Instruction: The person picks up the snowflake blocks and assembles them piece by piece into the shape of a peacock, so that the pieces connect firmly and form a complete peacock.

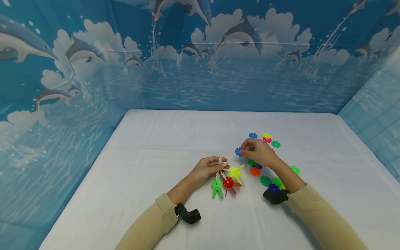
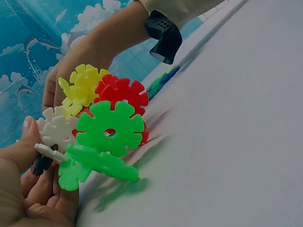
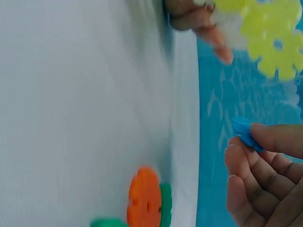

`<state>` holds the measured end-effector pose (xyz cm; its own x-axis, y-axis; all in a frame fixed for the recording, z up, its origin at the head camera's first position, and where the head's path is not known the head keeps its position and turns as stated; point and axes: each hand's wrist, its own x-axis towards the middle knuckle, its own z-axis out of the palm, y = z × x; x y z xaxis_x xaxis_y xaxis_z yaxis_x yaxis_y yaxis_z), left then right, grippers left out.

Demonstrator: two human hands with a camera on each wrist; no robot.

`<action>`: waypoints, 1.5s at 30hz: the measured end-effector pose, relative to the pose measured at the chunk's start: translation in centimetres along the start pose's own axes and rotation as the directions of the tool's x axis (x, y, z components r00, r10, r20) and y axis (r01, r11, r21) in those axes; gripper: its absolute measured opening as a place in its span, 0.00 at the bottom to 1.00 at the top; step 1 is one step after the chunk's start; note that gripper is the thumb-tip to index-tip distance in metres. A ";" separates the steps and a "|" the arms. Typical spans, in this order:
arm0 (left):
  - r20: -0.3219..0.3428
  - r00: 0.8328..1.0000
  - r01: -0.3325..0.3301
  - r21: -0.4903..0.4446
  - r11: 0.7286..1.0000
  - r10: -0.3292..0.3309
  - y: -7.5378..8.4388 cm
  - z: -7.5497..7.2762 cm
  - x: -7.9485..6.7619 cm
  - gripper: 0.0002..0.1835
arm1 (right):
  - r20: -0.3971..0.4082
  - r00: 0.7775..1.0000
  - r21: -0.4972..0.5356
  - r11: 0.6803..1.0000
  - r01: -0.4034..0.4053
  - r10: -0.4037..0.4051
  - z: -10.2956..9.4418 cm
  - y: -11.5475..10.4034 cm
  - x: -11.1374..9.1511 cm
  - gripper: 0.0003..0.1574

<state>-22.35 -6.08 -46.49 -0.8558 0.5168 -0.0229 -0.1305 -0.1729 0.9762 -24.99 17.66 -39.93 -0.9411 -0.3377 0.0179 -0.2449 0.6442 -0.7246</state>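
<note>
The left hand (image 1: 207,171) holds joined white, green, red and yellow plastic flower discs (image 1: 227,181); the right hand (image 1: 260,152) pinches a blue plastic flower disc (image 1: 238,152).

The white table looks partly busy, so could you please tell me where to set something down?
The white table is bare between the left hand and the blue dolphin-print backdrop to its left, and between the tan sleeves. It is crowded around the right hand with loose coloured notched plastic discs, and beside the left hand with linked multicoloured plastic discs.
</note>
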 end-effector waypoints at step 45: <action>0.017 0.999 0.036 0.032 0.999 -0.037 0.0 -0.1 -0.2 0.22 | -0.036 0.994 0.338 0.937 -0.085 0.104 2.2 -0.5 -2.5 0.23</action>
<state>-22.27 -6.25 -46.50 -0.8419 0.5369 -0.0549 -0.1451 -0.1273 0.9812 -21.95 16.66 -41.15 -0.9692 -0.2440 -0.0322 -0.0705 0.4005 -0.9136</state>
